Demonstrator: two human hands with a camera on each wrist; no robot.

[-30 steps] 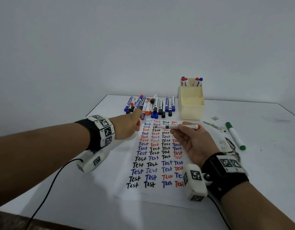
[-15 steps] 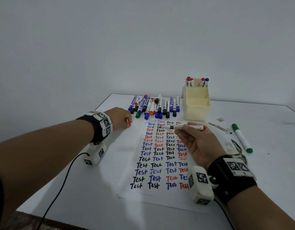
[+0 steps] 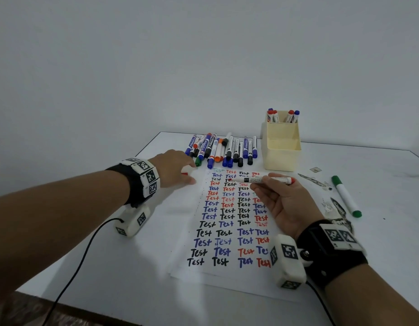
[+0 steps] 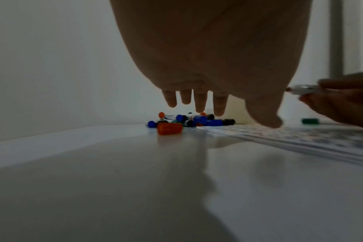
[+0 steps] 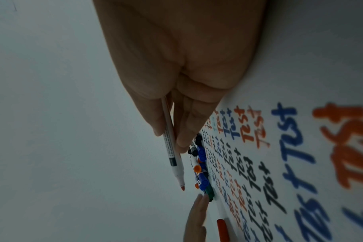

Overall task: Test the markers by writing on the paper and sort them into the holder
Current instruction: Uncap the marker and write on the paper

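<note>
— Half a second ago our left hand (image 3: 173,169) pinched the red cap (image 4: 169,128); now the cap lies on the table (image 3: 133,267) just below our straightened fingers (image 4: 199,102), which hold nothing.

— So the red marker (image 3: 262,180) is uncapped and, we judge, ready for testing. Our right hand (image 3: 283,198) pinches its barrel between thumb and fingertips, tip bare, above the paper (image 3: 229,231); the yellow holder (image 3: 281,147) stands beyond our right fingertips.

— In the head view our left hand hides most of the cap; the holder's inside stays unseen.
</note>
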